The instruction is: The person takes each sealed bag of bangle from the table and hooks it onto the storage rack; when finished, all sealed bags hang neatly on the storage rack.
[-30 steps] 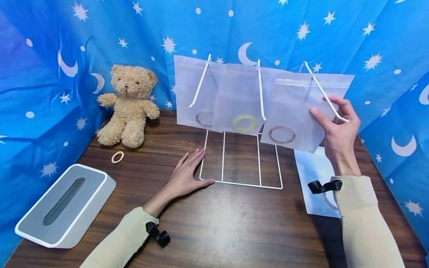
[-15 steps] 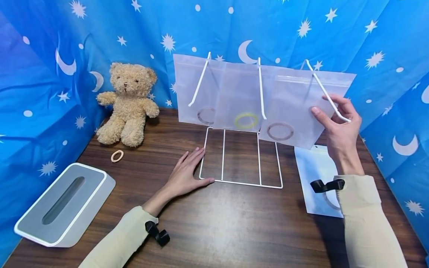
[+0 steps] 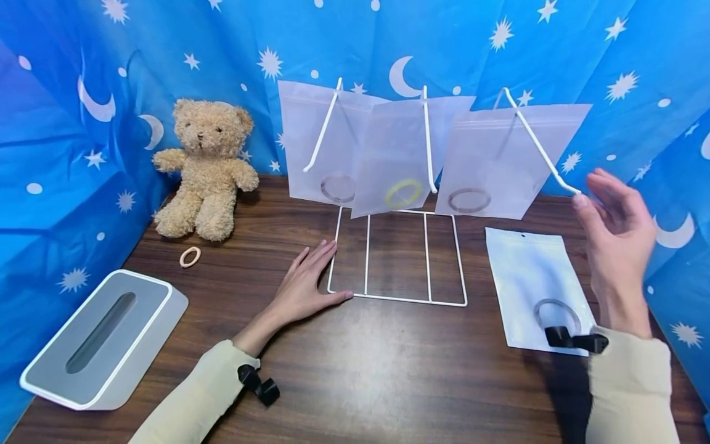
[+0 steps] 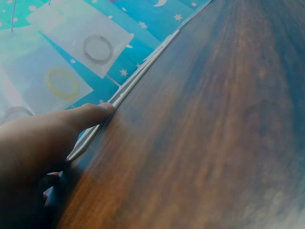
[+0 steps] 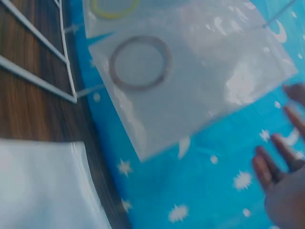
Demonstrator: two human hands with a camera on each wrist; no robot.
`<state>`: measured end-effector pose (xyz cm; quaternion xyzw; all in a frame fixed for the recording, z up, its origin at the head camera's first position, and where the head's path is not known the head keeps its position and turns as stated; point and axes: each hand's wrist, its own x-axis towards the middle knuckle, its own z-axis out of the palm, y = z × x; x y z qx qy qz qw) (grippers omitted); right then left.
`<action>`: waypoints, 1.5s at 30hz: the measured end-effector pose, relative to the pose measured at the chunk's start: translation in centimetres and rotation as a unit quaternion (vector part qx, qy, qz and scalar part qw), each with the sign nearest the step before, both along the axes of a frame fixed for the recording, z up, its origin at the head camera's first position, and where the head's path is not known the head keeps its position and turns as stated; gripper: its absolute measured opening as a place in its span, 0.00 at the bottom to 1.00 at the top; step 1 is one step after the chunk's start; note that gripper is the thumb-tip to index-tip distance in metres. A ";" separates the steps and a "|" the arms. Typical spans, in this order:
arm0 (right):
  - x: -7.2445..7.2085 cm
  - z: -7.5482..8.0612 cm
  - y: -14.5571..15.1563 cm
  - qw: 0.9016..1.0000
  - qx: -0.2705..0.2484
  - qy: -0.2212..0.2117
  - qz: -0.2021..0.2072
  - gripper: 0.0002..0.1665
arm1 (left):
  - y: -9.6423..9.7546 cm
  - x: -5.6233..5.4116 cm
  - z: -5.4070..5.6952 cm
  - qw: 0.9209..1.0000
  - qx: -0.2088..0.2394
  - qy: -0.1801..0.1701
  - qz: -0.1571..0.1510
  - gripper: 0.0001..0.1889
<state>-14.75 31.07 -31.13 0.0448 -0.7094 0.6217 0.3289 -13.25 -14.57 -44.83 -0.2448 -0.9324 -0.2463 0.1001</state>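
A white wire rack [image 3: 396,299] stands on the table, with three forward-pointing prongs on top. Frosted zip bags hang from them: a left bag [image 3: 310,142] and a right bag [image 3: 482,148], each with a brownish ring inside, and a middle bag [image 3: 391,145] with a yellow-green ring. My left hand [image 3: 302,285] rests at the rack's front left corner, thumb [image 4: 95,114] on the base wire, fingers extended. Beside the right prong's tip is my right hand [image 3: 621,246], thumb at the tip; in the right wrist view its loose fingers [image 5: 281,152] hold nothing.
Another zip bag [image 3: 527,265] with a grey ring lies flat at the right. At the left are a teddy bear [image 3: 205,166], a small wooden ring [image 3: 190,257] and a grey-topped white tissue box [image 3: 105,339]. A blue star-patterned curtain [image 3: 455,37] encloses the table [image 3: 366,370].
My right hand has let go of the right bag and moved right, off the prong. The hanging bags have swung and shifted. My left hand stays at the rack's corner.
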 end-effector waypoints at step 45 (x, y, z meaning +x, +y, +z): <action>2.7 -6.1 6.0 0.804 0.325 -0.496 -0.044 0.48 | 0.1 0.2 -0.1 1.000 -0.002 0.004 0.003 0.54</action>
